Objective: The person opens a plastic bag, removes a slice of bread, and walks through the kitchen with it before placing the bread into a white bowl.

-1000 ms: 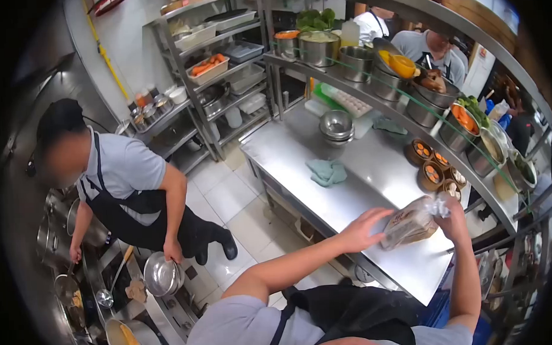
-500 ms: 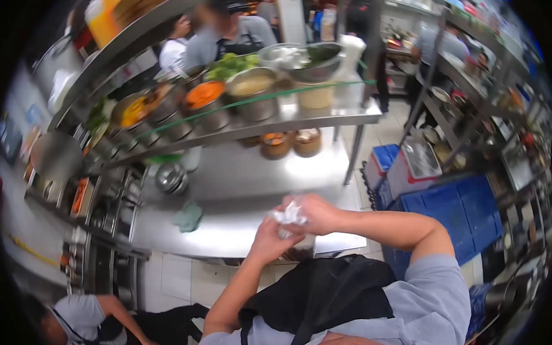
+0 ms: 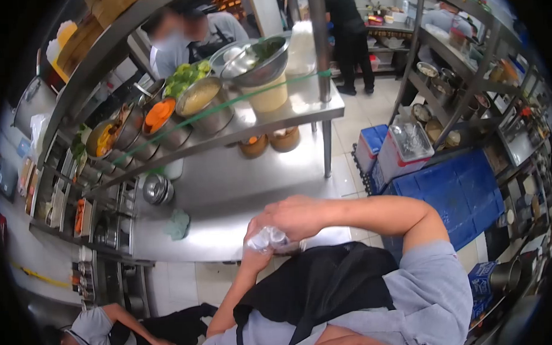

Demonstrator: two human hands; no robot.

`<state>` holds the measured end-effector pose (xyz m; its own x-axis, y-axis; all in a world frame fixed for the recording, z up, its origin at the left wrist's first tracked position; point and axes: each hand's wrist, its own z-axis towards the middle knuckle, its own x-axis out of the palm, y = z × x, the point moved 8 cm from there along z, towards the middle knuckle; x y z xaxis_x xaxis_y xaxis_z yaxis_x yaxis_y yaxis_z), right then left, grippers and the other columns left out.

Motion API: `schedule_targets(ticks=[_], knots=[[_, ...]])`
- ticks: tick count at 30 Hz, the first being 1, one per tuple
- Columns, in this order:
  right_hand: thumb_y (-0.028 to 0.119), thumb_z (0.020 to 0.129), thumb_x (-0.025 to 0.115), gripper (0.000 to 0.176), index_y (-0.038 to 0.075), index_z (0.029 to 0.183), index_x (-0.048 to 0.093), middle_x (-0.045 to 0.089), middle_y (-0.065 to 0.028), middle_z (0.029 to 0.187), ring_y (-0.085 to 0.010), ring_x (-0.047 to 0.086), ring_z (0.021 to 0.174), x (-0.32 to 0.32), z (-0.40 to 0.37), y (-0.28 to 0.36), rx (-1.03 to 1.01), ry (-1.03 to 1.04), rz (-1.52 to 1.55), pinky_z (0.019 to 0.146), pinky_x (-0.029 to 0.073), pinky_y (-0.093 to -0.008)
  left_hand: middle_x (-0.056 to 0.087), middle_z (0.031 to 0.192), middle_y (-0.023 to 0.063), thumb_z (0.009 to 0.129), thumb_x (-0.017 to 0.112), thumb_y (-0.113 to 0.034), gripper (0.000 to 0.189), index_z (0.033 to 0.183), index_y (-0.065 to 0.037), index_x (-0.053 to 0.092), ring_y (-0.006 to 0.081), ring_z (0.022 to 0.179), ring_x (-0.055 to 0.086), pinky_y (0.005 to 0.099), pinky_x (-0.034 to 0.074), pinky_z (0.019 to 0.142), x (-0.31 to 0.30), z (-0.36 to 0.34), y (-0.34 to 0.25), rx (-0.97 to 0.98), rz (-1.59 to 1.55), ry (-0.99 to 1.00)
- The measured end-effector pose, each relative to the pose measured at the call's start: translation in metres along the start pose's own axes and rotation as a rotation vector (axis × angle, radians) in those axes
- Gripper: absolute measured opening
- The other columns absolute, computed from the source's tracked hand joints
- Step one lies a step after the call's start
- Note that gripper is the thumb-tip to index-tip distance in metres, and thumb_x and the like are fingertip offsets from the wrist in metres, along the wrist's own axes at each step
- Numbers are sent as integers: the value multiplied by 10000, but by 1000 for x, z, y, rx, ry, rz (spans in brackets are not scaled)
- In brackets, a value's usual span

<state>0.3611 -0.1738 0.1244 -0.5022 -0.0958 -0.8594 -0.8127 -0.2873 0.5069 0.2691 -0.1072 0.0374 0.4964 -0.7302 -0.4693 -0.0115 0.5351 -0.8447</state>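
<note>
1. Both your hands have come together at the bag's neck since the first head view, where the left was apart from it; the surroundings have also shifted with your head.
2. Head view, now: your right hand (image 3: 299, 215) curls over the gathered top of the clear plastic bag (image 3: 267, 238), while your left hand (image 3: 253, 256) closes around it from the left. The bag is at the near edge of the steel table (image 3: 228, 204), to the right of the green cloth (image 3: 178, 224) and the nested metal bowls (image 3: 157, 190).
3. You seem to be working the bunched plastic at the neck. As I judge it, your next move calls for one hand keeping the neck pinched while the other's fingers work freely.
4. Your knuckles hide most fingertips, so I cannot tell which fingers pinch, or whether there is a knot or tie. The bag's lower part is largely covered; its contents and any contact with the table are unclear.
</note>
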Motion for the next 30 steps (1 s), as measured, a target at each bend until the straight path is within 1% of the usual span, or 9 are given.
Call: schedule_targets(ticks=[3,5,9,10,15,21,25,28,30], knots=[[349,777,791,699,102,1357,490,583,-190,1136,-394,624,1044,-35,-7,12,26,67,-92,841,525,-475,588,1290,153,811,770,-190,445,1196,-28,617,306,1195,567,388,462,982,-4,-4,31,-186,-139,-121],[243,769,784,718,141,1408,474,585,-114,1086,-327,609,1030,-79,-14,36,-4,-248,-179,825,521,-434,628,1241,133,862,745,-213,395,1187,-23,625,265,1141,602,366,469,959,-11,8,30,-210,-132,-205],[29,795,708,311,78,1095,646,656,-125,935,-357,654,865,-121,-28,82,-216,-644,-31,741,534,-409,720,989,178,941,652,-279,320,1101,-3,686,307,946,686,381,510,832,-17,35,11,-260,8,4],[24,816,681,149,56,957,648,635,-130,782,-362,645,740,-113,-24,80,-248,-667,19,680,523,-403,718,929,196,942,636,-314,353,1066,11,697,345,881,693,394,516,797,-16,38,9,-60,-85,-97],[78,841,669,91,22,881,609,629,-143,783,-340,627,730,-19,4,5,39,-98,81,661,502,-395,693,1097,203,887,696,-254,307,1092,-26,711,331,1006,665,391,512,821,-27,39,-1,62,-19,-181],[80,831,695,201,26,962,552,614,-123,831,-318,633,760,-12,3,-33,181,-439,209,698,509,-410,702,1048,150,816,771,-139,326,1108,-14,697,260,967,671,345,517,826,-45,32,4,20,25,-260],[69,810,713,238,18,960,536,592,-111,865,-286,616,760,0,6,-40,319,-414,456,700,508,-392,720,990,131,817,765,-117,313,1100,-6,692,218,904,683,337,525,799,-42,27,6,-81,-186,-240],[77,786,729,278,17,998,559,580,-117,865,-286,599,750,9,8,-50,344,-309,317,697,504,-386,724,963,120,832,731,-56,312,1134,-8,670,168,927,673,320,528,815,-35,19,24,-263,-269,-174],[79,757,744,373,20,1090,586,565,-124,867,-284,584,752,11,8,-44,283,-352,295,690,496,-383,708,1002,125,819,759,-69,412,1201,-22,613,173,943,666,322,530,824,-36,18,13,-119,-247,-171]])
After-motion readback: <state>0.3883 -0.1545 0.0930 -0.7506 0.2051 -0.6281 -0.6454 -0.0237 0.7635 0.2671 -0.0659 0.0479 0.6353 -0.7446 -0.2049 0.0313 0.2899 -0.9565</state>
